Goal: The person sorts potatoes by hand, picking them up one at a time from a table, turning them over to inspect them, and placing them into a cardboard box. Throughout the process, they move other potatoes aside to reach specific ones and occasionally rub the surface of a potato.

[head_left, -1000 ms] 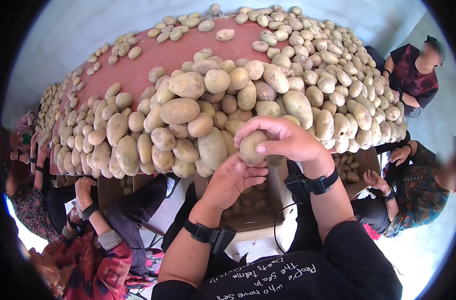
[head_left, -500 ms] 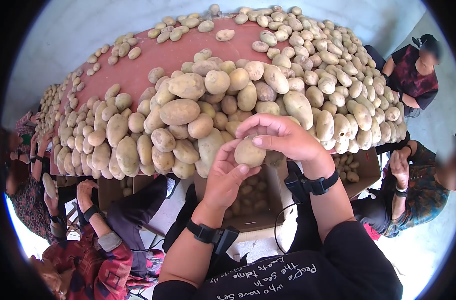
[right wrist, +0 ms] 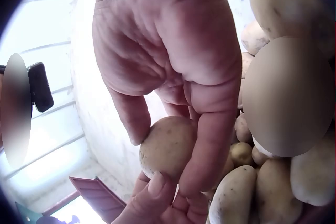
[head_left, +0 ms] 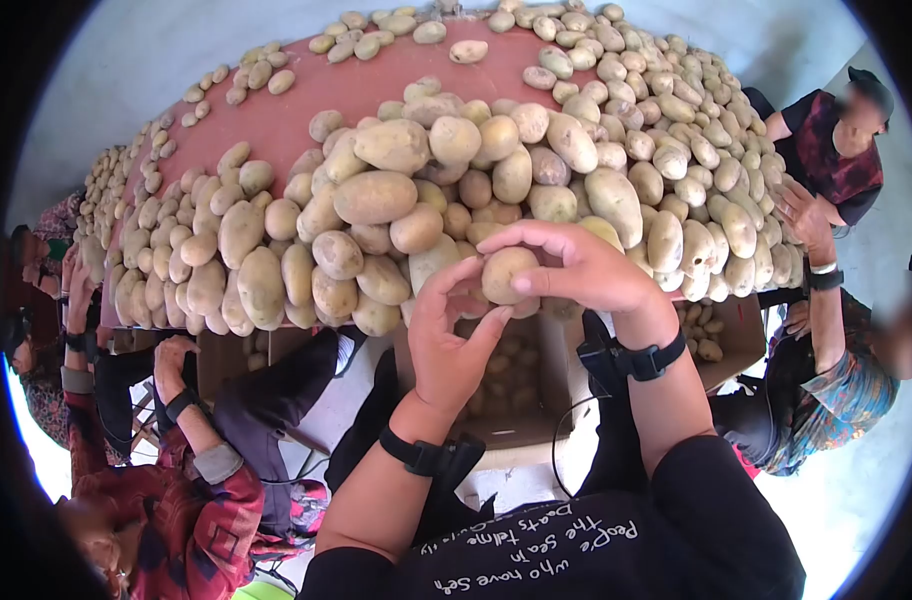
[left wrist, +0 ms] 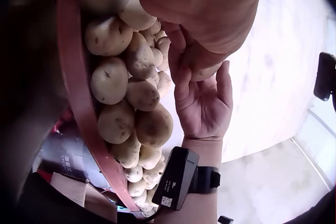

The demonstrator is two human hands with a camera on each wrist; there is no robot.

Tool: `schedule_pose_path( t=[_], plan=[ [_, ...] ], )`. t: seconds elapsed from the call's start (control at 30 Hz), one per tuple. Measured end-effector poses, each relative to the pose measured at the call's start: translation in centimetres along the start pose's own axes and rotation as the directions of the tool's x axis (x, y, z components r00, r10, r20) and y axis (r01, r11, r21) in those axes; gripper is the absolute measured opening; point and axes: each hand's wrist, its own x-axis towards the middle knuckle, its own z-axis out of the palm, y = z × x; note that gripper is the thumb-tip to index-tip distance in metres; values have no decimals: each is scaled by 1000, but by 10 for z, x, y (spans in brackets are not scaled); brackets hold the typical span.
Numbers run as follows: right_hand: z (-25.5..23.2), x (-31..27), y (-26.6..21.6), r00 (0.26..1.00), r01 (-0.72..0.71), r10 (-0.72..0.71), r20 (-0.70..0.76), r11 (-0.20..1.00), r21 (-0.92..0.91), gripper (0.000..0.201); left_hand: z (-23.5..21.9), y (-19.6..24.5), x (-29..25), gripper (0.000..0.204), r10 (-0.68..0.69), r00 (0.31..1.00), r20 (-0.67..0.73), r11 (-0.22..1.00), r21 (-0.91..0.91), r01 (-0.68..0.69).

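In the head view, my right hand (head_left: 591,270) pinches a round, pale brown potato (head_left: 508,275) between thumb and fingers, in front of the heap's near edge. My left hand (head_left: 451,335) is close on the left of this potato, fingers loosely bent and thumb held apart. From the right wrist, the potato (right wrist: 169,148) shows between the right thumb and fingers, with the left thumb (right wrist: 149,198) at its lower side. The left wrist view has the left hand (left wrist: 205,8) covering most of the potato (left wrist: 206,71).
A large heap of potatoes (head_left: 376,200) covers much of the red table (head_left: 366,85). Under the near edge, a cardboard box (head_left: 551,400) holds more potatoes. Several other people sit around the table; a hand (head_left: 804,215) on the right reaches to the heap.
My left thumb has come away from the potato, while my right hand keeps its pinch. The view has shifted slightly. On the right, another person's hand has risen to the heap.
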Motion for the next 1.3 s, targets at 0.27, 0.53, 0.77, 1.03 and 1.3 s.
schedule_pose_path(
  t=[0.27, 0.53, 0.77, 1.03, 1.3],
  plan=[
    [8, 0, -10, 993, 99, -104, -55, 991, -87, 50, -4, -1, 3, 32, -377, 900, 217, 711, -556, 431],
    [10, -3, -15, 973, 215, -222, -55, 969, -123, 52, -5, 1, 6, 32, -318, 913, 255, 622, -671, 404],
    [9, -6, -17, 985, 146, -156, -69, 981, -126, 56, -3, 1, 9, 31, -234, 945, 230, 637, -698, 328],
    [-13, -19, -20, 979, 158, -168, -113, 983, -88, 56, -22, -9, 20, 21, 181, 972, -148, 980, 110, -165],
    [-19, -26, -28, 984, -20, 35, 173, 996, -92, 41, -42, 5, 31, 38, 474, 852, -221, 657, 733, -175]
  ],
)
